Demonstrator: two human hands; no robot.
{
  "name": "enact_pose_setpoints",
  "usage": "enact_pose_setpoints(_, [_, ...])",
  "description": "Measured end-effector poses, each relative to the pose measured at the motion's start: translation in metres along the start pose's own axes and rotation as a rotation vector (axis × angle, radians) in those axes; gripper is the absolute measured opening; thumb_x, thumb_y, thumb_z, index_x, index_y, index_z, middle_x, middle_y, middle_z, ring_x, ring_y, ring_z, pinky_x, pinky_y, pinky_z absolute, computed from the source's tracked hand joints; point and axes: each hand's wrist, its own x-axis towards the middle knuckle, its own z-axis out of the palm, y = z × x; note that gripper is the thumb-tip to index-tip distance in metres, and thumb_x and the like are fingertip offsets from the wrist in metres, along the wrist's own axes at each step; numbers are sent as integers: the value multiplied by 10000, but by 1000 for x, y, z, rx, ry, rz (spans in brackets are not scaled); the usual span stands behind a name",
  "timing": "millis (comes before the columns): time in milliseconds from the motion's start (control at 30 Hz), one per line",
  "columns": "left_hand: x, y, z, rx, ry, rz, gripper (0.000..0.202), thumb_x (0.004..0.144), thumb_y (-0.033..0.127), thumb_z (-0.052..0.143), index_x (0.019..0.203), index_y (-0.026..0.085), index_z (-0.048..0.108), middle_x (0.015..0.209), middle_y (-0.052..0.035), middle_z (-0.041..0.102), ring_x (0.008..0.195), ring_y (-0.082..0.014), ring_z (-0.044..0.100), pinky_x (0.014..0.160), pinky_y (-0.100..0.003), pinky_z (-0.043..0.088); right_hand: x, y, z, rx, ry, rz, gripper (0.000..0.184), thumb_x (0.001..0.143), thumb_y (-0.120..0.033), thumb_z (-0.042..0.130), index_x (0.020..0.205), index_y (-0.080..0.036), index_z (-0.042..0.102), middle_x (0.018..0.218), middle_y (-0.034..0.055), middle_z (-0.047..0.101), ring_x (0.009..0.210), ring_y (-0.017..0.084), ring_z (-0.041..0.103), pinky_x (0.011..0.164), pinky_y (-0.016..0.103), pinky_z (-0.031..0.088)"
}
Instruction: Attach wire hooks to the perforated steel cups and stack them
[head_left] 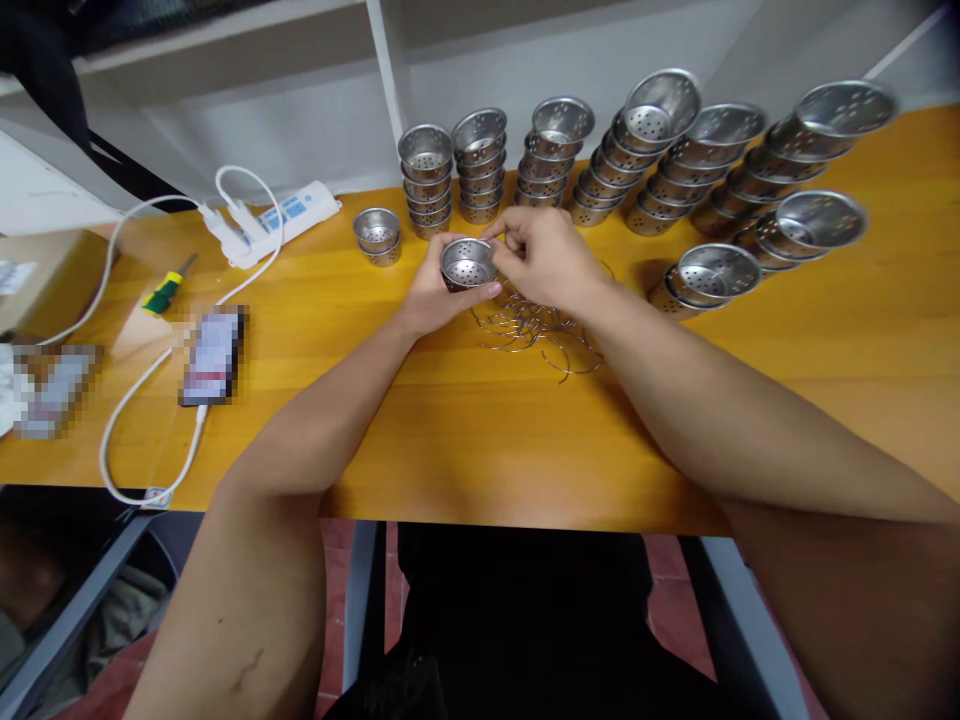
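A small perforated metal cup [469, 262] is gripped in my left hand [436, 288], its open top tilted toward me. The left fingers and thumb wrap around its side. My right hand [541, 248] pinches at the cup's right rim with thumb and forefinger. Whatever lies in that pinch is too small to make out. Below the right hand, a loose heap of thin curved wires [525, 322] lies on the table, partly covered by the hand and forearm. Just left of my left hand stands a short stack of similar cups [377, 232].
Several tall stacks of perforated cups [559, 150] line the back, with shorter stacks [712, 275] at the right. To the left are a power strip [289, 220], white cables, a screwdriver [166, 288], a phone [213, 355] and a cardboard box [64, 280]. The wooden table [480, 450] ends near my body.
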Motion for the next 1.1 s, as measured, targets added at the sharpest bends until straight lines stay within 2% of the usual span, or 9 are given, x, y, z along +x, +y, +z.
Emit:
enact_pose_setpoints(100, [0, 3, 2, 14, 19, -11, 1105, 1008, 852, 1039, 1814, 341, 482, 1531, -124, 813, 1462, -363, 891, 1337, -679, 748, 0, -2, 0, -32, -17, -4, 657, 1292, -665, 536, 1768, -293, 793, 1159, 163, 884, 1033, 406, 812, 1072, 596, 733])
enact_pose_setpoints(267, [1, 2, 4, -39, 0, -2, 1189, 940, 986, 1014, 1789, 346, 483, 1552, -111, 778, 1442, -344, 878, 1325, -637, 740, 2, 2, 7, -62, -28, -1, 615, 1282, -634, 621, 1727, -252, 810, 1140, 153, 855, 1005, 380, 797, 1045, 552, 723])
enact_pose_setpoints(367, [1, -2, 4, -69, -12, -9, 1255, 888, 1028, 1020, 1781, 333, 477, 1565, -118, 756, 1447, -347, 856, 1329, -641, 722, 7, 12, 17, 59, 53, -1, 495, 1239, -631, 720, 1542, -271, 875, 997, 116, 791, 908, 357, 748, 983, 561, 718])
enact_pose_setpoints(467, [1, -4, 4, -95, -25, -8, 1276, 879, 1009, 1044, 1794, 329, 471, 1580, -126, 740, 1471, -354, 831, 1348, -641, 697, 11, 21, 26, 246, 165, -9, 276, 1180, -534, 830, 1275, -280, 877, 846, 67, 691, 815, 319, 680, 933, 553, 701])
enact_pose_setpoints(600, [2, -7, 5, -120, -31, 27, 1266, 896, 986, 1049, 1820, 350, 463, 1585, -124, 726, 1466, -357, 827, 1330, -635, 696, 11, 24, 31, 304, 196, -23, 161, 1138, -436, 882, 1199, -291, 846, 775, 31, 607, 777, 303, 640, 924, 550, 700])
enact_pose_setpoints(767, [0, -1, 8, -122, -9, 28, 1284, 858, 980, 1083, 1795, 337, 486, 1564, -122, 717, 1487, -377, 812, 1343, -642, 673, 8, 17, 36, 347, 209, 0, 206, 1128, -419, 883, 1287, -292, 852, 748, 16, 607, 759, 301, 652, 911, 552, 726])
enact_pose_setpoints(900, [-3, 12, 10, -141, 18, -24, 1158, 865, 985, 1075, 1678, 317, 591, 1490, -96, 750, 1446, -352, 814, 1348, -615, 659, 11, 16, 38, 456, 197, -9, 183, 1085, -450, 930, 1128, -291, 847, 713, 6, 579, 686, 251, 589, 750, 486, 686])
enact_pose_setpoints(1000, [-3, 20, 9, -214, 11, -63, 1048, 888, 981, 1061, 1579, 301, 662, 1402, -60, 784, 1372, -310, 831, 1318, -575, 676, 13, 16, 29, 591, 158, -48, 227, 1069, -477, 962, 1064, -276, 857, 749, 25, 656, 681, 223, 602, 669, 429, 643])
enact_pose_setpoints(1100, [0, 29, 5, -281, 25, -125, 990, 889, 1011, 1035, 1462, 275, 702, 1301, -39, 798, 1222, -253, 820, 1219, -505, 695, 10, 18, 12, 736, 18, -84, 364, 1075, -604, 1009, 1080, -264, 879, 833, 46, 777, 655, 198, 629, 558, 364, 560])
